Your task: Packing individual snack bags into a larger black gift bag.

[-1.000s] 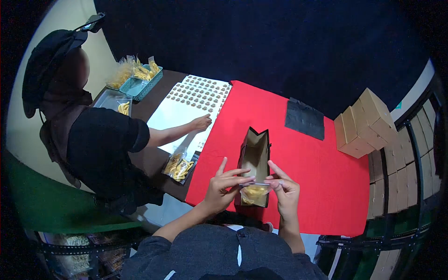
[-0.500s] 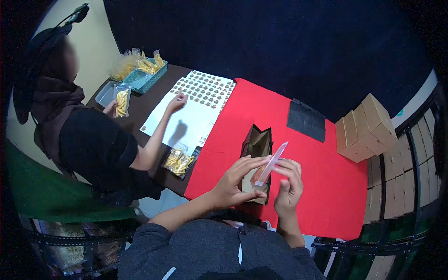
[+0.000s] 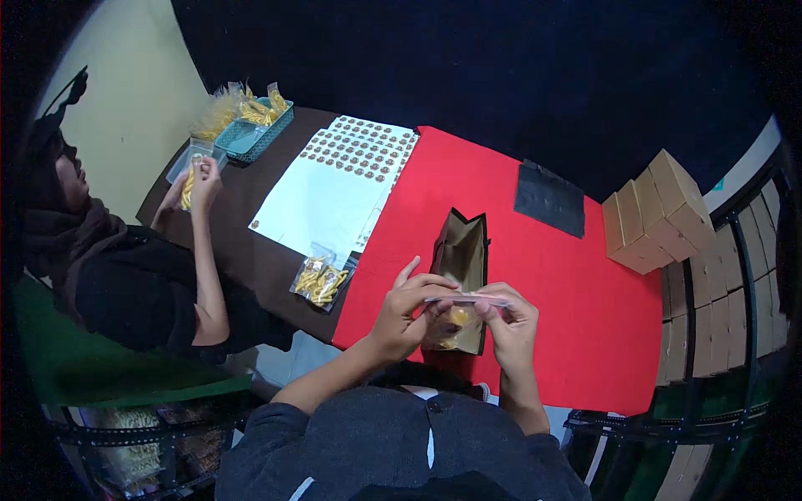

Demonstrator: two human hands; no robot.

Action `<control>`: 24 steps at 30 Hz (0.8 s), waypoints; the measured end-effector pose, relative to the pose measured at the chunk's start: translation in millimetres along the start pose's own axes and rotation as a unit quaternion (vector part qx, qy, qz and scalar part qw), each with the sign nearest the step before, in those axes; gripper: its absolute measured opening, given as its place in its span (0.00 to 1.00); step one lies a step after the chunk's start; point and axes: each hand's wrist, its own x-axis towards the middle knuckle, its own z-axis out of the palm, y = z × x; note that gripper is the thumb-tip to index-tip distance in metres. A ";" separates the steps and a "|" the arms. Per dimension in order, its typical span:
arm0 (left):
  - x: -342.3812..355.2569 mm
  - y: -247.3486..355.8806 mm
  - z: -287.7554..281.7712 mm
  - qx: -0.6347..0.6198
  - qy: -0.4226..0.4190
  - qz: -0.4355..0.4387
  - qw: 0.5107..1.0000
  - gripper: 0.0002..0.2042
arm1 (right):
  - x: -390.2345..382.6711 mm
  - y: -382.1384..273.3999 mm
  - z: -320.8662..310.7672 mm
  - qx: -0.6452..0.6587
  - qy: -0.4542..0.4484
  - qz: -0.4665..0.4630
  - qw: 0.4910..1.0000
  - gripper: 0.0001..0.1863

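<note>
Both my hands pinch the top edge of a clear plastic pouch (image 3: 456, 321), which hangs between them. Something yellow-orange shows through its lower part. My left hand (image 3: 404, 314) grips one end of that edge, with its index finger raised; my right hand (image 3: 511, 324) has the other end between thumb and fingers. Just under the pouch, an upright brown paper bag (image 3: 469, 250) stands with its mouth open. My hands and the pouch hide part of its near side, and what lies inside it cannot be made out.
A red cloth (image 3: 551, 334) covers my table, with a black flat sheet (image 3: 549, 199) and cardboard boxes (image 3: 656, 213) at the right. Leftward lie filled yellow-snack pouches (image 3: 319, 282), sticker sheets (image 3: 334, 179) and a teal basket (image 3: 255, 138). A co-worker's hands (image 3: 197, 182) hold another pouch.
The pouch has turned from a slanted, edge-on pose to hanging with its top edge level. My right hand now pinches it. The co-worker's right hand has moved from the sticker sheet to their pouch.
</note>
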 end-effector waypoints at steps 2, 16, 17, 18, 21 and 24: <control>-1.3 -1.3 -0.6 -0.005 -0.010 -0.013 1.000 0.08 | 0.5 -0.9 -3.7 0.000 -0.023 0.037 0.999 0.06; -2.2 -2.7 18.6 -0.214 -0.153 -0.200 0.944 0.28 | 4.8 5.2 -7.0 0.044 0.084 0.039 0.995 0.19; -2.4 -5.0 22.0 -0.225 -0.130 -0.230 0.938 0.27 | 4.4 6.1 1.5 0.067 0.094 0.013 0.993 0.25; -2.8 -8.2 25.2 -0.236 -0.106 -0.260 0.930 0.26 | 5.8 3.1 10.3 0.089 0.103 -0.013 0.991 0.34; -6.2 -14.2 32.9 -0.212 -0.042 -0.189 0.958 0.21 | -7.8 19.6 18.5 0.122 0.034 0.069 0.990 0.30; -9.5 -17.1 35.9 -0.204 -0.018 -0.157 0.966 0.18 | -12.6 28.1 14.0 0.134 0.011 0.136 0.981 0.20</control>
